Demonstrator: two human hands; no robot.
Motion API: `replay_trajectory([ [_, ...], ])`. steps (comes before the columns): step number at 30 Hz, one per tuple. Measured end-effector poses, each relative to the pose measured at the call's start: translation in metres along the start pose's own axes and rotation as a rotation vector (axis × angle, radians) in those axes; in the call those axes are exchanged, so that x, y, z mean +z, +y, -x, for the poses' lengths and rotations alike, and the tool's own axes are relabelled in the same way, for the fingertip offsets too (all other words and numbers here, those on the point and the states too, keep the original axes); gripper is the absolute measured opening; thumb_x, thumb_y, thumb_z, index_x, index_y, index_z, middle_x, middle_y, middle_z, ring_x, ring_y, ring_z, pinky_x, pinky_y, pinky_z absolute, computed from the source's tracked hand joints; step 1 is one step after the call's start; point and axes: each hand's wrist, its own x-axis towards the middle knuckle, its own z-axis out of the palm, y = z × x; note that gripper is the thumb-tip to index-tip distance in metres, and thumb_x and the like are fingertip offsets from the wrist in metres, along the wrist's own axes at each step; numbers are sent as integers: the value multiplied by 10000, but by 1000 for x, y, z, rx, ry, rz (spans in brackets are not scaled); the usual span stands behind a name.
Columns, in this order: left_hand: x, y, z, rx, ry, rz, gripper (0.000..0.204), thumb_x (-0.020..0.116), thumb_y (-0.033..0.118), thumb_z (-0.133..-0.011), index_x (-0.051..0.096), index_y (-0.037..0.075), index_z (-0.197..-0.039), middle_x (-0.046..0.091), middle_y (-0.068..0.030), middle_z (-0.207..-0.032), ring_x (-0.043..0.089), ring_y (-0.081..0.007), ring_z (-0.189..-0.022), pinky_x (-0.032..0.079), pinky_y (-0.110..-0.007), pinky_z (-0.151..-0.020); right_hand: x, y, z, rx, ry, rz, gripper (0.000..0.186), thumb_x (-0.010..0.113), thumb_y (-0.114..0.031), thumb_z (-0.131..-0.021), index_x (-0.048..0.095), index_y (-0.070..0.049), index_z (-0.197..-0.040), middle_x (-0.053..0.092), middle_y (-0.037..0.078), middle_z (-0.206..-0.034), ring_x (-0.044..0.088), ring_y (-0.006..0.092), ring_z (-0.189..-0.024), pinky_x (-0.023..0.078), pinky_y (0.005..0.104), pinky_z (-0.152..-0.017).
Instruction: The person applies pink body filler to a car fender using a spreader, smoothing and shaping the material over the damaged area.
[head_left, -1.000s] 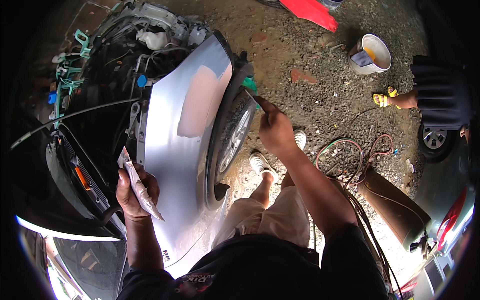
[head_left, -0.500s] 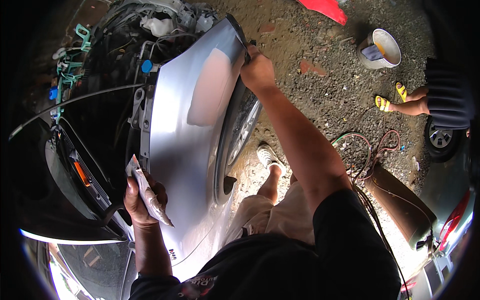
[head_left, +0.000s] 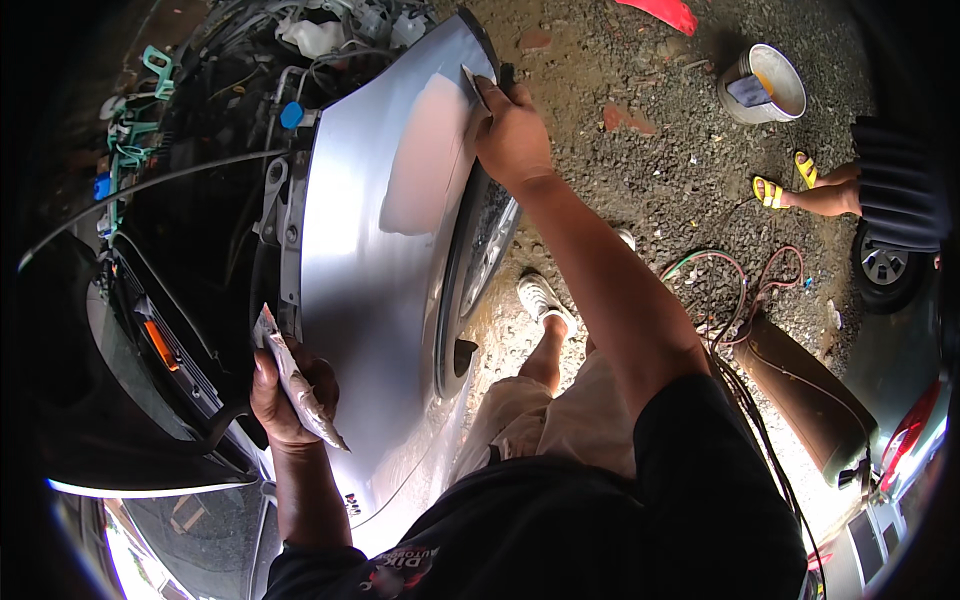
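Observation:
A silver car fender (head_left: 345, 270) stretches away in front of me, with a smooth pinkish patch of filler (head_left: 425, 165) on its far part. My right hand (head_left: 515, 145) is closed around a thin, flat putty spreader (head_left: 473, 85). The spreader's edge lies at the far right border of the patch, near the wheel arch; my fingers hide most of it. Nearer to me on the left, my left hand (head_left: 272, 400) grips a flat mixing board (head_left: 297, 390) smeared with pinkish-grey putty. It is held over the fender's inner edge.
The uncovered engine bay (head_left: 250, 110) lies left of the fender. On the gravel stand a bucket (head_left: 790, 95) and a brown cylindrical tank (head_left: 800, 400), with hoses (head_left: 735, 270) beside it. A person's feet in yellow sandals (head_left: 768, 192) show at the right.
My right hand has turned and shifted slightly left, bringing the spreader's pale blade into sight by the patch's edge. My left hand still holds the board in nearly the same place.

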Motion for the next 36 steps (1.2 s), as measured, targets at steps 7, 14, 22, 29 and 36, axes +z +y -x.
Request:
replay_trajectory([
  [7,0,3,4,38,64,-97,452,476,382,-1091,583,69,-1398,733,-38,-981,553,-130,-427,491,-254,-354,-4,-26,58,-137,8,7,593,599,-69,-812,585,-33,-1404,556,213,-1263,538,415,-1113,503,471,-989],
  [14,5,2,-1,41,40,-70,433,482,361,-1092,583,52,-1377,738,-85,-1026,540,-119,-428,450,-232,-335,-15,-55,102,-141,-25,-47,642,581,-1,-806,554,-52,-1446,526,217,-1301,524,412,-1134,482,474,-1005],
  [22,10,0,-9,38,-33,-25,424,471,339,-1097,557,40,-1385,739,-114,-1143,538,-110,-432,456,-229,-338,-19,-70,141,-149,-94,-34,652,649,-109,-816,541,-67,-1458,520,254,-1302,513,419,-1152,459,494,-1020],
  [29,18,0,-11,48,12,-28,409,485,317,-1096,556,21,-1369,736,-111,-1064,530,-104,-435,441,-216,-325,-27,-76,176,-224,-142,-52,744,679,-12,-766,501,-63,-1486,481,261,-1326,503,451,-1175,469,498,-1042],
  [36,20,1,-12,56,39,-22,411,484,318,-1098,562,15,-1364,717,-97,-1001,522,-109,-460,427,-212,-322,-53,-72,214,-213,-261,-183,752,688,23,-746,536,-129,-1466,525,196,-1346,531,406,-1212,467,490,-1037],
])
